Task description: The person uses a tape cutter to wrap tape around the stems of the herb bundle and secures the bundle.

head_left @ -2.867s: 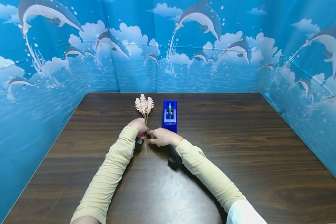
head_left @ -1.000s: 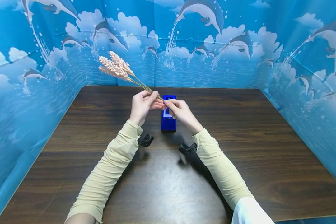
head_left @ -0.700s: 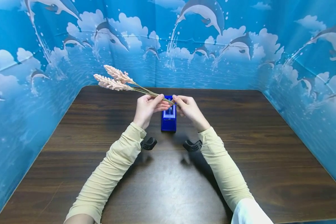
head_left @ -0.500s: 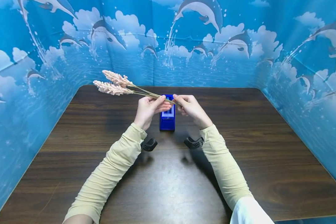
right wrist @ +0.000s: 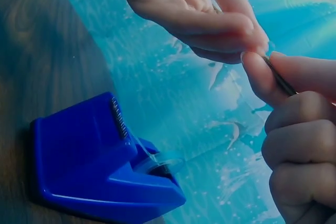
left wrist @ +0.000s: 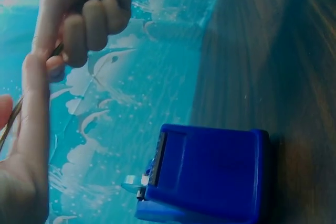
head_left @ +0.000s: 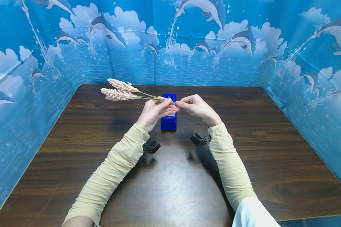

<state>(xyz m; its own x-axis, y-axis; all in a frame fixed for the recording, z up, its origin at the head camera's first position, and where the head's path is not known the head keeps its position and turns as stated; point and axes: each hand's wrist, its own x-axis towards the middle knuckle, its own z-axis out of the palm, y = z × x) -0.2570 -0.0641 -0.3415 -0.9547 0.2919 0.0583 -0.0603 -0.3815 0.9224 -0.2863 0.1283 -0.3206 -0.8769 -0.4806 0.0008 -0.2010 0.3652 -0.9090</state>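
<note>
A small bunch of artificial flower stems with pale pink, grainy heads (head_left: pixel 120 90) is held in the air, heads to the left. My left hand (head_left: pixel 156 113) pinches the thin stems (head_left: pixel 150 96) between thumb and fingers. My right hand (head_left: pixel 197 107) pinches their lower ends, its fingertips right at the left hand's fingertips. In the right wrist view the dark stem end (right wrist: pixel 281 77) runs between the right thumb and forefinger, the other fingers curled in. Below and behind the hands stands a blue tape dispenser (head_left: pixel 169 123), partly hidden by the left hand in the head view.
In the right wrist view the dispenser shows a serrated cutter (right wrist: pixel 119 118) and a clear tape roll (right wrist: pixel 163 162). Black wrist cameras, one on the left wrist (head_left: pixel 152 147) and one on the right (head_left: pixel 200 139), hang over the brown wooden table (head_left: pixel 170 189). A blue dolphin curtain (head_left: pixel 170 47) surrounds it.
Both hands have lifted the flower stems from the table and tipped the heads leftward. Lately the heads have sunk to nearly level, and the right hand has shifted slightly right.
</note>
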